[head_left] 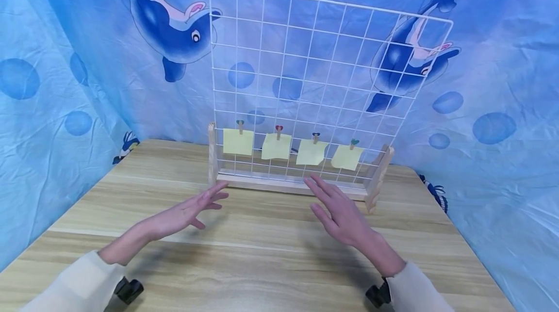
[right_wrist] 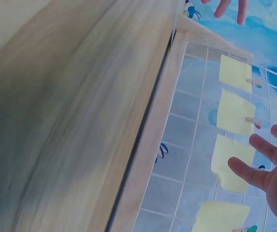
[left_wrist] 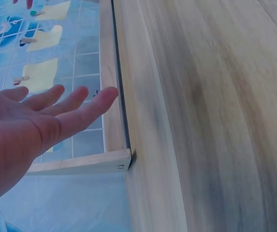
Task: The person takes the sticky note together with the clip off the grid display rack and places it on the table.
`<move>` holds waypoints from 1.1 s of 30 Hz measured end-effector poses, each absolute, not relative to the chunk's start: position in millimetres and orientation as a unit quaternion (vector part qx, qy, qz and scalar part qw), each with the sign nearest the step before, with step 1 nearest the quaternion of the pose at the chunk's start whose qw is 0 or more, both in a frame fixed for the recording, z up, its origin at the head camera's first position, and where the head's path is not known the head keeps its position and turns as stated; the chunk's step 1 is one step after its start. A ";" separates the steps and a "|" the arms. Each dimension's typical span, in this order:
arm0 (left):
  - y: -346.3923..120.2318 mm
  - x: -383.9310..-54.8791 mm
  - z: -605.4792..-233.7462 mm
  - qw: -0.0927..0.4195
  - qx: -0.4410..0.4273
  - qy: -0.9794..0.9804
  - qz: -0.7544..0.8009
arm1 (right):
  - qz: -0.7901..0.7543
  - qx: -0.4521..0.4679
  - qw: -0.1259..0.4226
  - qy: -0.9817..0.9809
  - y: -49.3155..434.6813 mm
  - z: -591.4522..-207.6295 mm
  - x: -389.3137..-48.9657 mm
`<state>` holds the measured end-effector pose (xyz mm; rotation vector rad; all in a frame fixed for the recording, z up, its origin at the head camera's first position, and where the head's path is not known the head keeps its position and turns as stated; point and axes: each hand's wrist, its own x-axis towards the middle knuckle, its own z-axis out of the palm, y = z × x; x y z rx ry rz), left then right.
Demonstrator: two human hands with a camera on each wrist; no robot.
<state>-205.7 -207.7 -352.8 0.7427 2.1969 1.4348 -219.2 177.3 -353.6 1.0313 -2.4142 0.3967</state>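
Observation:
Both hands hover over the table with fingers extended and nothing in them. My left hand (head_left: 185, 214) is in front of the left end of a white wire grid (head_left: 301, 55). On the other side, my right hand (head_left: 340, 212) is held before the grid's right half. Several yellow sticky notes hang in a row low on the grid, each with a small wooden clothespin (head_left: 279, 132). The leftmost note (head_left: 238, 143) is flat; the rightmost note (head_left: 347, 157) has a curled corner. In the right wrist view, my fingers overlap a note (right_wrist: 232, 162) from the camera's angle.
A wooden stand (head_left: 292, 185) with two side posts holds the grid upright at the table's back. The wood-grain table (head_left: 262, 258) spreads in front of it. Blue fabric with dolphins (head_left: 179, 25) hangs behind and at both sides.

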 end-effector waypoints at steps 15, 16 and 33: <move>-203.8 -208.9 -350.8 0.249 0.273 0.736 0.567 | 0.304 0.357 0.209 -0.858 163.4 -346.8 -223.8; -202.7 -209.0 -350.5 0.251 0.270 0.734 0.570 | 0.319 0.357 0.204 -0.854 162.6 -346.3 -224.3; -190.7 -213.6 -346.6 0.282 0.292 0.645 0.647 | 0.553 0.290 0.048 -0.780 144.1 -318.7 -213.3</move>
